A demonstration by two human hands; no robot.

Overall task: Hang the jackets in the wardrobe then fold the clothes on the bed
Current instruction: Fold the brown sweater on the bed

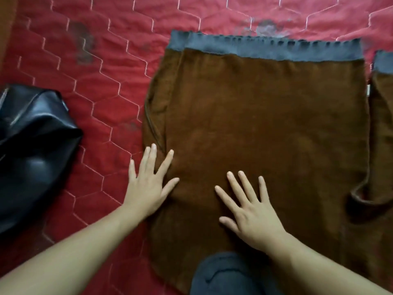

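Observation:
A brown fleecy jacket with a grey ribbed hem lies flat on the red quilted bed cover, hem at the far side. One sleeve with a grey cuff lies out at the right edge. My left hand rests flat with spread fingers on the jacket's left edge, partly on the quilt. Flat on the brown cloth, my right hand presses nearer the middle. Neither hand holds anything.
A black leather jacket lies crumpled at the left edge of the bed. A grey collar or hood piece sits at the jacket's near end, between my forearms. Red quilt stretches beyond the hem at the far side.

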